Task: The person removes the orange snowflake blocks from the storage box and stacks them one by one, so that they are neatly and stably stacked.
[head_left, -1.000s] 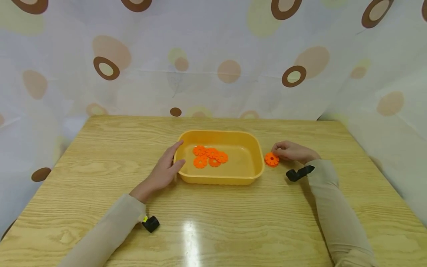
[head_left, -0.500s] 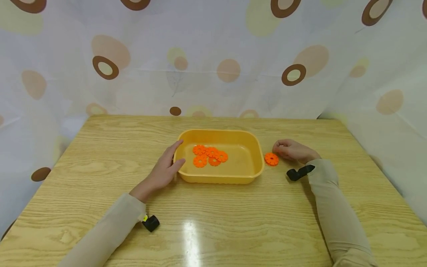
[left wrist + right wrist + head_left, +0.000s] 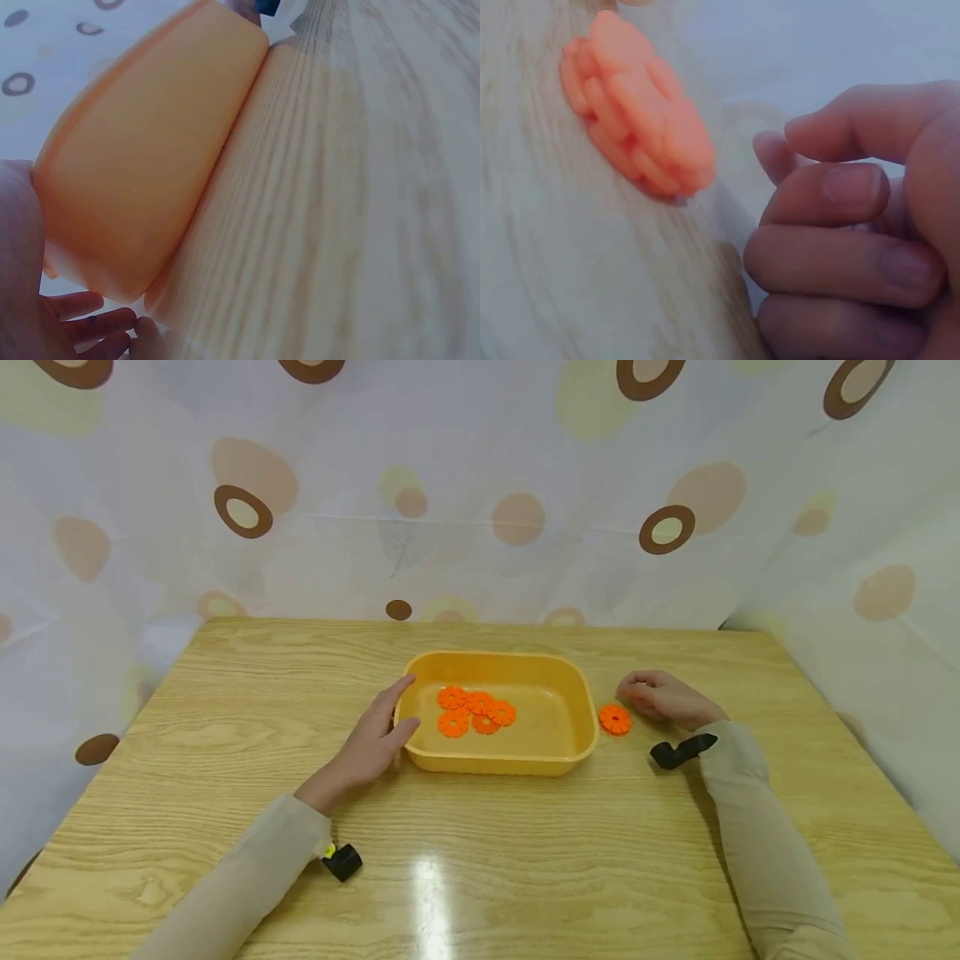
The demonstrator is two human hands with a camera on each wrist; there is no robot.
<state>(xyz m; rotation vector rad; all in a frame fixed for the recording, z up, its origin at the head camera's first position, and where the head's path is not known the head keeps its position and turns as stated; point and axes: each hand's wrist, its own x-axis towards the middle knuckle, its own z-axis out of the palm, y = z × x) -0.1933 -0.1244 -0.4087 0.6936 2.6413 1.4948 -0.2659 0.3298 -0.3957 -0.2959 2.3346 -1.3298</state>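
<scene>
Behind your light wood-grain table hangs a creased white sheet, printed with brown-ringed ovals and pale peach and yellow spots. It flanks the table on your left and right too. Nearer you, a bright streak of reflected light gleams on the wood.

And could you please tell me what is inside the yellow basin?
In the yellow basin lie at least five orange notched discs, mostly toward its left end, some overlapping. The overlapped parts are covered, so whether another disc hides beneath cannot be told.
</scene>
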